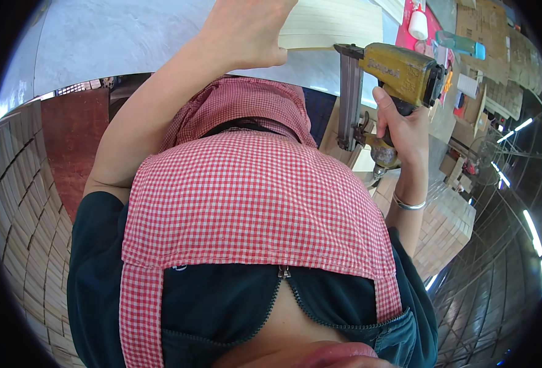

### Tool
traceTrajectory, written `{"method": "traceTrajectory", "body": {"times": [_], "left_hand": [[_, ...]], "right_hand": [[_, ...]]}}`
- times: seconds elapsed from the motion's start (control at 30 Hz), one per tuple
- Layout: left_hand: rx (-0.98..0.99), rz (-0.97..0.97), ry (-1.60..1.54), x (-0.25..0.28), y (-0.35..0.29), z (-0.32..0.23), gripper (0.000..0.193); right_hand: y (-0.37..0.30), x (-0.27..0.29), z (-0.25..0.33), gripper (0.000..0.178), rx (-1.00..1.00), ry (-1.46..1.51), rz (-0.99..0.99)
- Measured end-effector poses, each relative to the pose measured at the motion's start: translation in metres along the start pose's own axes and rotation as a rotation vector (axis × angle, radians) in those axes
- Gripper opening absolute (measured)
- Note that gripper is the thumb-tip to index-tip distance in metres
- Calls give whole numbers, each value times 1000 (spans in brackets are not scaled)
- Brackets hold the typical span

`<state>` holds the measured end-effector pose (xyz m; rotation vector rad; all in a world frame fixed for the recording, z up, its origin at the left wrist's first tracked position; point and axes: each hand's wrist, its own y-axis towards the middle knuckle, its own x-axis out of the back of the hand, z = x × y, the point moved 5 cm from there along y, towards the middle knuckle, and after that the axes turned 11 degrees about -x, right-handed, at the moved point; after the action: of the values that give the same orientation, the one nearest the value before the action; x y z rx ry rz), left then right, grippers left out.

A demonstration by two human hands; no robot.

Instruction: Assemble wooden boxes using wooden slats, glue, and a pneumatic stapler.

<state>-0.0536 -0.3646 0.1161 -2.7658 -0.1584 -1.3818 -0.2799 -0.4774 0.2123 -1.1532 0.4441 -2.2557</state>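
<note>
In my right hand [408, 132] is a worn yellow-and-black air nail gun [397, 70]. My fingers are wrapped around its grip, and its long grey magazine runs down beside my apron. The gun's nose is at the right end of the near edge of a pale wooden board [326, 27]; whether it touches the wood I cannot tell. At the board's left end is my left hand [246, 34], its thumb beside the near edge. Its other fingers are hidden or cut off by the top of the picture.
The board lies on a pale bluish-grey worktop [117, 43]. Farther right are a white squeeze bottle [418, 24] with a red tip and a teal clear bottle [458, 44]. Stacked wooden pieces stand at left [19, 214] and right [446, 230].
</note>
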Motion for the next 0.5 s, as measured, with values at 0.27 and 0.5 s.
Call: {"method": "traceTrajectory", "body": {"times": [0.27, 0.5], "left_hand": [[-221, -315, -129, 10, -50, 12, 73], [-78, -384, -437, -17, -73, 64, 83]], "right_hand": [[-16, 1, 16, 28, 61, -14, -120], [-38, -28, 27, 29, 69, -35, -25]]}}
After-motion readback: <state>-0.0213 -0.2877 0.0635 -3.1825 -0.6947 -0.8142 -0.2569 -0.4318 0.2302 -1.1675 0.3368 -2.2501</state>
